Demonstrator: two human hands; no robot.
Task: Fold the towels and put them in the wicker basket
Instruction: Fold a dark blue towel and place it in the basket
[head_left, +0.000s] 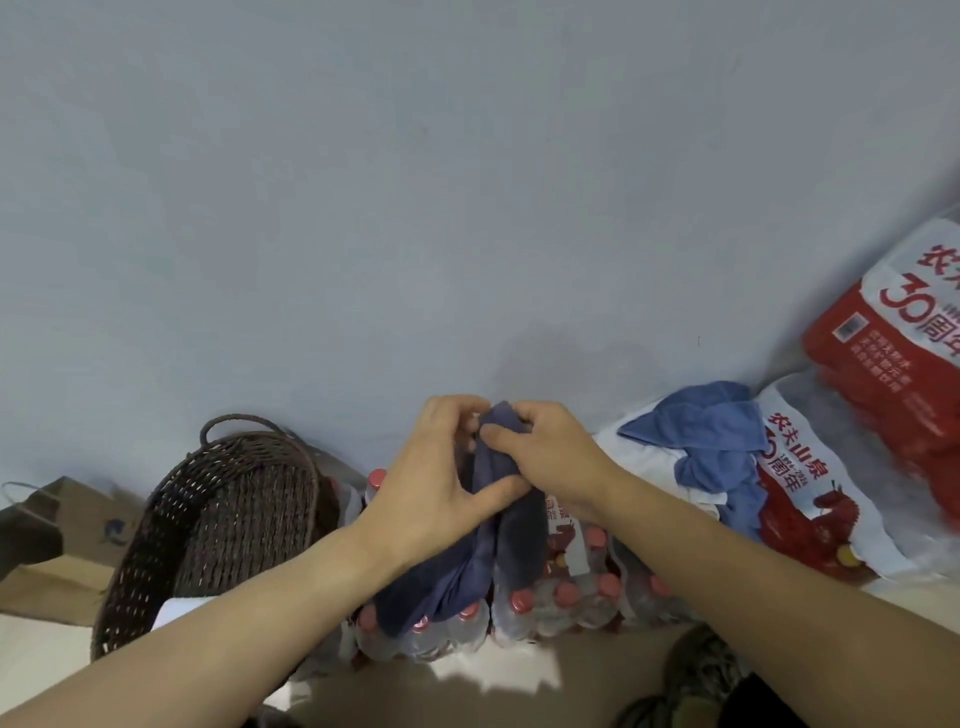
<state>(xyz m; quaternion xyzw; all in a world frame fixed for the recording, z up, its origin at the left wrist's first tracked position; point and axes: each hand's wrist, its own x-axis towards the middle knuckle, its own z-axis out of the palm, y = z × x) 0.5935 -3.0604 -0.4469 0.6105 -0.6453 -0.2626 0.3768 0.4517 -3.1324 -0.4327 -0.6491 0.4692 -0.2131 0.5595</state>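
I see the floor (519, 691) with packs of water bottles (561, 603) on it, a wicker basket (223, 519) beside them, and a paper bag (62, 540) by the basket

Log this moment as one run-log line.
step: folding | left hand and right hand: both pinch dark blue towel | wicker basket: at left | light blue towel: waiting, right

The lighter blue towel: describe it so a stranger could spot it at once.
Start at the red-and-white packs of bottled water along the wall on the right. A crumpled lighter blue towel lies on top of them, touched by neither hand. The other towel, the dark blue towel, is held up in both hands.
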